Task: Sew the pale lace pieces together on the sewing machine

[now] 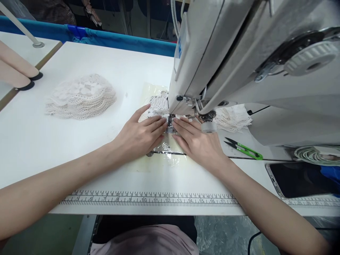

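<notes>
White lace (158, 102) lies under the head of a sewing machine (202, 63), partly hidden by the machine and my fingers. My left hand (140, 136) rests on the lace just left of the presser foot (171, 122), fingers stretched out and thumb apart. On the other side of the foot, my right hand (200, 141) lies with its fingers extended, their tips close to the needle area. Both hands press from above and grip nothing visible. Behind the right hand, more white lace (231, 118) sits by the machine's base.
A stack of lace pieces (82, 95) lies left on the white table (127, 67). Green thread snips (245, 149), a phone (302, 179) and a coiled cord (313, 154) are at right. A ruler strip (148, 199) runs along the front edge. A blue cloth trough (127, 42) borders the back.
</notes>
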Action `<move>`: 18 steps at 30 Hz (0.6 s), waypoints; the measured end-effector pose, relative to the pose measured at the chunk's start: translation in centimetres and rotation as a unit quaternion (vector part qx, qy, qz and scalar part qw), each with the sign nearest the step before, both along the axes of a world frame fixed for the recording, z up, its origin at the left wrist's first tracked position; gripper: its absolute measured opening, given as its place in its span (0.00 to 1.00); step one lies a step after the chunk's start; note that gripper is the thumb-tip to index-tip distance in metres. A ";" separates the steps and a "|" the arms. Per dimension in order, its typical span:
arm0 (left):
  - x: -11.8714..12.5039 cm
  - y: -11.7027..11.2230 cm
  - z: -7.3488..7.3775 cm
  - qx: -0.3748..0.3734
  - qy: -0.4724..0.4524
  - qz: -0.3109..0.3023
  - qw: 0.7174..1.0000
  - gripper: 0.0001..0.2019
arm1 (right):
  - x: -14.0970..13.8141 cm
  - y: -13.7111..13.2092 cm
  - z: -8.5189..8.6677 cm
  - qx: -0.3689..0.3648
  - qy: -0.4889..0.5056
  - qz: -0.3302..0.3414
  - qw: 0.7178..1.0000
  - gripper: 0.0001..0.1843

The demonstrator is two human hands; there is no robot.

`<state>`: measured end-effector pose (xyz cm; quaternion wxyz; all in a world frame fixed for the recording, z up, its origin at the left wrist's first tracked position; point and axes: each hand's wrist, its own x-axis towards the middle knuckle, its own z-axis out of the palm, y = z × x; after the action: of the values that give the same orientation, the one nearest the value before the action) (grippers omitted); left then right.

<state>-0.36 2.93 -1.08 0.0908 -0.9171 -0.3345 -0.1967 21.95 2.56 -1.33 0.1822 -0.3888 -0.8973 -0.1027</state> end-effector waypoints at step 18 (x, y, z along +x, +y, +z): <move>-1.0 -0.4 1.4 0.124 0.008 0.026 0.992 0.12 | 0.1 -0.7 0.9 0.072 -0.008 0.009 0.997 0.15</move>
<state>-1.34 2.51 0.29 0.2113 -0.8913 -0.3308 -0.2268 22.04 1.81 -0.44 0.2038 -0.3660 -0.8922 -0.1688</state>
